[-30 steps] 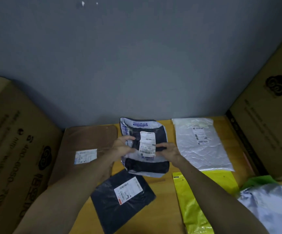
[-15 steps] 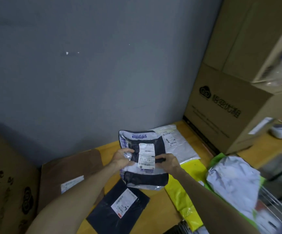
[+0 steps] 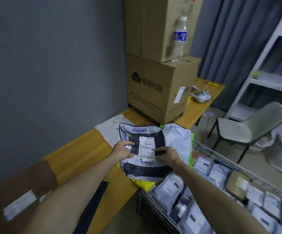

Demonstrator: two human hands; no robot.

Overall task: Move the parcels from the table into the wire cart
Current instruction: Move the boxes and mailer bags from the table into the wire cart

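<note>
Head view: camera has swung right since the earlier frame, so the wire cart (image 3: pixel 153 215) and its grey parcels now fill the lower right. The brown parcel (image 3: pixel 18 191) and black parcel (image 3: pixel 94 200) have slid to the lower left.

Same two-handed grip on the black-and-white parcel (image 3: pixel 145 169). The left hand (image 3: pixel 122 150) pinches its left edge and the right hand (image 3: pixel 168 156) pinches its right edge, fingers curled over the front. The shipping label (image 3: pixel 146 150) sits between the fingertips, facing the camera.

Parcel is held in the air over the table's right edge, just short of the cart corner. Its long axis runs away from the person, with the blue-printed end far from the fingers, toward the cardboard boxes (image 3: pixel 153 92).

A yellow parcel (image 3: pixel 145 184) lies below the fingers and a white parcel (image 3: pixel 108 129) beyond them. Wooden table (image 3: pixel 86 149), grey wall (image 3: pixel 52 65). A water bottle (image 3: pixel 179 39) stands on the lower box. A chair (image 3: pixel 248 127), curtain (image 3: pixel 229 39) and white shelf (image 3: pixel 272 65) are on the right.
</note>
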